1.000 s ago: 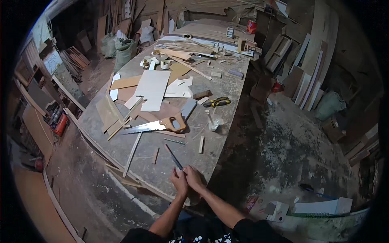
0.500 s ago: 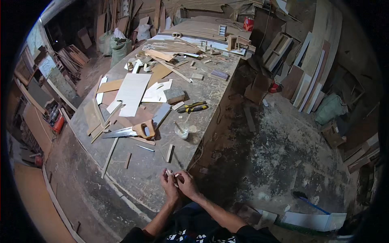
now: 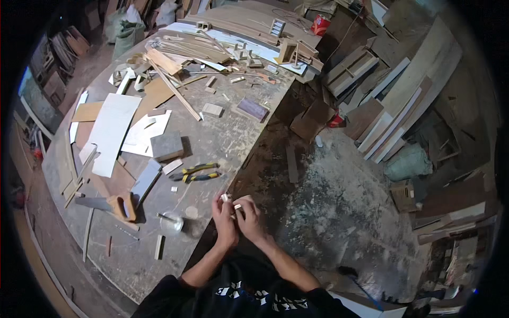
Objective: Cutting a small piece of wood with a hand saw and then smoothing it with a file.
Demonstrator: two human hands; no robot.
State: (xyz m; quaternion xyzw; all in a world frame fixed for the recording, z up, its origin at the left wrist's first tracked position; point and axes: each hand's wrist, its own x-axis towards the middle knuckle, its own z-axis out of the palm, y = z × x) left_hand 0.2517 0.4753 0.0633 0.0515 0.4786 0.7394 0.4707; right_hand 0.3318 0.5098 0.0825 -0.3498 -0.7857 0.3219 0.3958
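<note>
Close together, just off the right edge of the workbench (image 3: 139, 269), my two hands are closed on small pale wood pieces. My left hand (image 3: 226, 225) grips one small piece of wood (image 3: 226, 197), whose pale end shows at the fingertips. My right hand (image 3: 252, 221) pinches another pale bit (image 3: 238, 207) beside it; whether the two are joined I cannot tell. Nearest on the bench are a clear cup (image 3: 172, 223) with a stick in it, a short wood strip (image 3: 159, 247) and yellow-and-black pliers (image 3: 196, 173).
A handsaw (image 3: 123, 206) lies at the bench's left, near a white sheet (image 3: 112, 132) and a grey block (image 3: 167, 146). Thin strips and offcuts cover the far part. Boards (image 3: 395, 122) lean at the right above the stained floor (image 3: 328, 212). A blue-handled brush (image 3: 366, 291) lies low right.
My view has turned to the right, so the bench sits further left. My hands, still together on the wood pieces, have moved from over the bench corner to beside its right edge.
</note>
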